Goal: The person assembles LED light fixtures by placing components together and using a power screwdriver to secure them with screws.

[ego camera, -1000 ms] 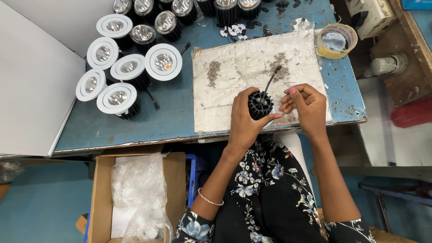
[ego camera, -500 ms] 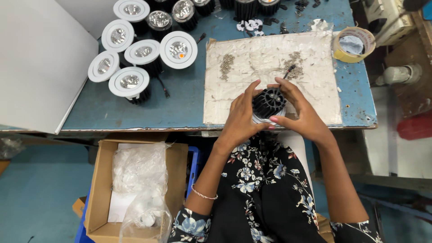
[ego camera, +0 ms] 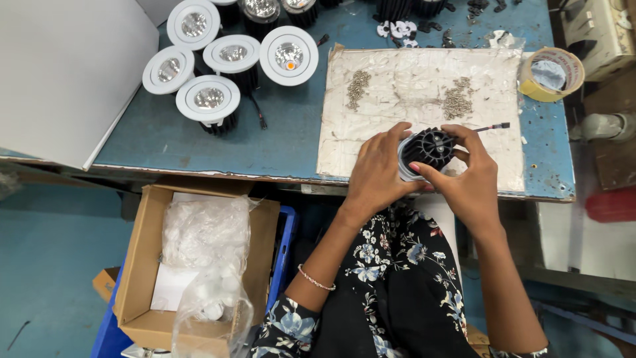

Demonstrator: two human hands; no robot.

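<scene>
— Item in hand?
— A black finned lamp housing (ego camera: 428, 149) with a white rim, held over the worn mat (ego camera: 397, 86) at the blue table's (ego camera: 218, 146) near edge.
— Hands?
— The left hand (ego camera: 376, 174) grips its left side; the right hand (ego camera: 467, 174) clasps the right, thumb across the front.
— Surroundings?
— Two screw piles (ego camera: 457, 99) lie on the mat; white downlights (ego camera: 225, 56) stand well apart to the left, a tape roll (ego camera: 551, 74) to the right.

Blue worktable (ego camera: 265, 142): white round downlights (ego camera: 232, 59) at left, worn paper sheet (ego camera: 411, 93) with two screw heaps (ego camera: 457, 99), tape roll (ego camera: 551, 74) right.
</scene>
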